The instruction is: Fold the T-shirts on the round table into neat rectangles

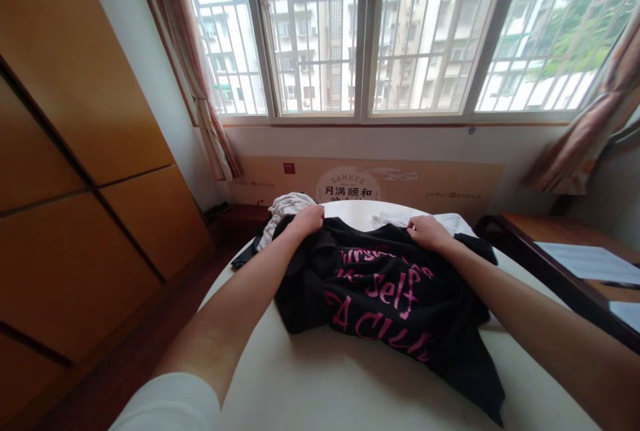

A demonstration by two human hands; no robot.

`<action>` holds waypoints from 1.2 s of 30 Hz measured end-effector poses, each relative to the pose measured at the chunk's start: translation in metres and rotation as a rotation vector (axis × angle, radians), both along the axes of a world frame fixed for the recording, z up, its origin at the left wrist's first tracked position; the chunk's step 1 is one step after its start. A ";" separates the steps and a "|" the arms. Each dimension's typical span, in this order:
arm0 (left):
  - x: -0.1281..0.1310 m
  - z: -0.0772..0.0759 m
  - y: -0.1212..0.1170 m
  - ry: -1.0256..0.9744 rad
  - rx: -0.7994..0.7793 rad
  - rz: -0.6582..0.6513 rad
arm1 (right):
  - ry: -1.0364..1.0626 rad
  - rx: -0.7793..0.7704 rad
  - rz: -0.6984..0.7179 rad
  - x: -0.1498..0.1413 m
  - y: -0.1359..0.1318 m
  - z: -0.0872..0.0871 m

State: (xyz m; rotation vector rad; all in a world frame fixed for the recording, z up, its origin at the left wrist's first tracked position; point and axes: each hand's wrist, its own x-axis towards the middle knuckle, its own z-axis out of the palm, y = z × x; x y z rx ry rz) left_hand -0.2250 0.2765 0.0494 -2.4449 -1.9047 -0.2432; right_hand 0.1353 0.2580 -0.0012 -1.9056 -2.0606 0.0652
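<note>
A black T-shirt (pixel 385 291) with pink printed lettering lies bunched on a round white surface (pixel 350 377), perhaps a bed or tabletop. My left hand (pixel 306 221) grips the far left part of the shirt, and my right hand (pixel 429 232) grips its far right part. Behind my left hand lies a crumpled white garment (pixel 287 209). A white cloth (pixel 400 219) shows beyond the shirt, near my right hand. The shirt's lower corner hangs toward the near side of the surface.
A wooden wardrobe (pixel 85 171) stands at the left, above a dark wooden floor (pixel 150 324). A wooden desk (pixel 555 257) with papers stands at the right. Behind the round surface are a printed wall panel (pixel 370 184) and a barred window (pixel 370 37) with curtains.
</note>
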 end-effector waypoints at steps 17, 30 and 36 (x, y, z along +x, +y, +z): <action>0.021 -0.001 0.033 -0.227 -0.027 0.182 | 0.066 -0.141 -0.074 -0.036 0.059 -0.003; 0.029 -0.041 -0.210 -0.132 0.067 -0.571 | 0.050 -0.002 0.604 -0.051 -0.164 -0.031; 0.016 -0.052 -0.218 -0.071 0.094 -0.526 | -0.038 0.028 0.638 -0.035 -0.216 -0.031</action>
